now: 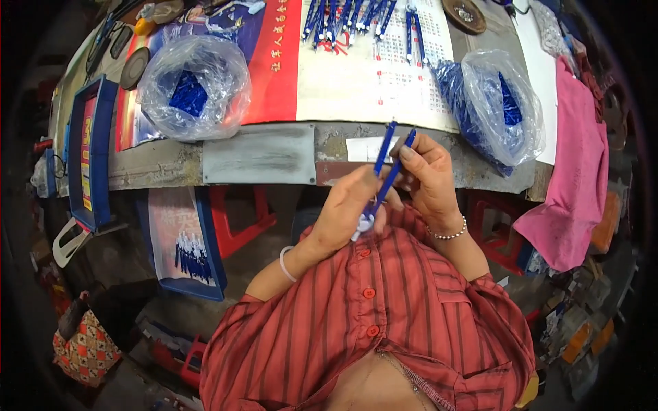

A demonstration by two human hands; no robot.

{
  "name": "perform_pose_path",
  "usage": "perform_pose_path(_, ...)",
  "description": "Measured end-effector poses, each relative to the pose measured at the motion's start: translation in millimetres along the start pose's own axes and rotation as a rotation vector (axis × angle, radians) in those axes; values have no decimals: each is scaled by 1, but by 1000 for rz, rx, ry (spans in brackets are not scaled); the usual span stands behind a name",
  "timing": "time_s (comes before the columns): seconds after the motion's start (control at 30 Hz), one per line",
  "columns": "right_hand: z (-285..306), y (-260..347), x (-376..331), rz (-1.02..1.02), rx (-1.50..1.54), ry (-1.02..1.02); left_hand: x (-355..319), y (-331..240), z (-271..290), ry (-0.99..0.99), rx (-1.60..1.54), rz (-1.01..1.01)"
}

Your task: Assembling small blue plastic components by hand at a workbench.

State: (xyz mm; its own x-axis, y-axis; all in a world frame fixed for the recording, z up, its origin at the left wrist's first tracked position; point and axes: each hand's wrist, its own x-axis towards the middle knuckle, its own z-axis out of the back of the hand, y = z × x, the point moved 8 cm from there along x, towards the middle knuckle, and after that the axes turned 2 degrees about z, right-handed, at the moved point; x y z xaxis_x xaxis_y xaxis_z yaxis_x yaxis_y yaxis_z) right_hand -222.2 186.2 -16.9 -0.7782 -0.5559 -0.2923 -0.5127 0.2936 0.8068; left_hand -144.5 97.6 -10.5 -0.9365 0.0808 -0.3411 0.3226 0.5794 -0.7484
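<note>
Two slim blue pens [388, 179] with white ends are held in front of my chest, just off the table's near edge. My left hand [347, 209] is closed around their lower part, white ends pointing down towards me. My right hand [430, 168] pinches the upper end of the right-hand pen between thumb and fingers. The other pen's tip stands up to the left of it. Bunches of similar blue pens [349, 20] lie on the far part of the table. Whether a small part sits under my right fingertips is hidden.
Clear plastic bags with blue parts stand at left [223, 85] and right [473, 113]. A pink cloth [572, 171] hangs over the right edge. A blue tray [218, 257] with pens sits below the table, near a red stool [236, 222]. Another blue tray [101, 154] leans at far left.
</note>
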Motion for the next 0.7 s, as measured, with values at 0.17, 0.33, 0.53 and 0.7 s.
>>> perform_pose_path(0.17,-31,1,3,-44,154,248,-5,26,-6,351,-632,310)
perform_pose_path(0.33,-52,11,31,-52,-311,324,-9,12,18,232,-633,187)
perform_pose_path(0.53,-148,49,98,169,-627,463,-31,-8,61,78,-528,102)
perform_pose_path(0.7,-270,-1,143,632,-1102,922,-44,-8,84,-47,-382,57)
